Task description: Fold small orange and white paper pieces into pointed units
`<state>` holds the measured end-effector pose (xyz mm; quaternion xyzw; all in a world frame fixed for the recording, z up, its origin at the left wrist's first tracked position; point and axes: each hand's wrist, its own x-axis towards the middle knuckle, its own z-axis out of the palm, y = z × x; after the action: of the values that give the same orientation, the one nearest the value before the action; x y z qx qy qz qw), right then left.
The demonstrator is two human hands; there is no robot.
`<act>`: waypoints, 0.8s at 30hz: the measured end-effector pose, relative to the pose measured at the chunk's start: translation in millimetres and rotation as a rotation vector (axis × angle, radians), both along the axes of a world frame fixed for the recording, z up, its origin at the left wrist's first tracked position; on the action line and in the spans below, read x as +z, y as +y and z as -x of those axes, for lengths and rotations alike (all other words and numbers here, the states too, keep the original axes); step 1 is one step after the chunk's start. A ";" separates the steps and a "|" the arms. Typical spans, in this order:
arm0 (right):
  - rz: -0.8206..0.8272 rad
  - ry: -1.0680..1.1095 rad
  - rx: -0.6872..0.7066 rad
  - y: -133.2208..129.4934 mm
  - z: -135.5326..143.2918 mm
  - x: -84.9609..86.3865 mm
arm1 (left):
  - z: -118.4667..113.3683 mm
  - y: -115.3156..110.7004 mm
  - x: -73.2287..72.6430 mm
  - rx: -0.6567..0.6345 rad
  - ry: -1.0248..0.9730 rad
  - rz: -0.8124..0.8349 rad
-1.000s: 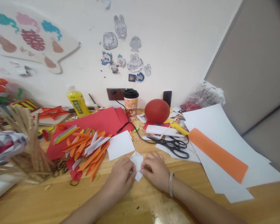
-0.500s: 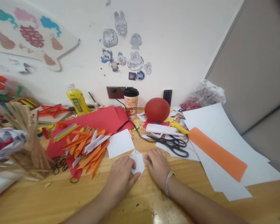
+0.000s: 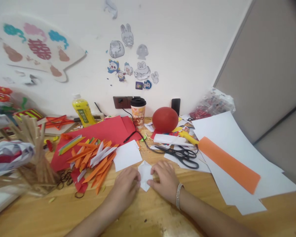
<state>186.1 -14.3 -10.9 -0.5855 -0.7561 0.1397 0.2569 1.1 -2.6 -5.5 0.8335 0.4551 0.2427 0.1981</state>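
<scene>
Folded white paper (image 3: 145, 174) lies well off the desk's (image 3: 135, 225) back edge; left hand (image 3: 127, 184) curled, grip unclear; right hand (image 3: 164, 178), thumb and forefinger parted.

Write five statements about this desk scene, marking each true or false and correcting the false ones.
1. The folded white paper lies between the left hand and right hand. True.
2. The bracelet is on the left wrist. False: it is on the right.
3. The cup has a black lid. True.
4. The right hand holds the black scissors. False: they lie unheld beyond it.
5. The orange strip lies on white sheets. True.
</scene>
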 end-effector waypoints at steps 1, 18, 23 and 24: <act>0.005 0.002 0.000 0.6 -0.4 0.2 | 0.8 0.8 1.0 -0.022 -0.007 -0.009; -0.433 -0.246 0.459 0.5 -11.6 5.6 | 2.4 -7.9 14.4 -0.324 0.326 -0.493; -0.465 -0.252 0.541 9.7 -24.8 4.8 | 18.0 5.9 12.0 -0.264 0.179 -0.469; -0.467 -0.234 0.556 11.8 -27.4 4.7 | 20.9 8.2 11.3 -0.248 0.167 -0.435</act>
<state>213.4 -2.6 -6.2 -0.2957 -0.9218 -0.0397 0.2474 -19.9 5.6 5.8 0.9230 0.3013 0.2392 0.0041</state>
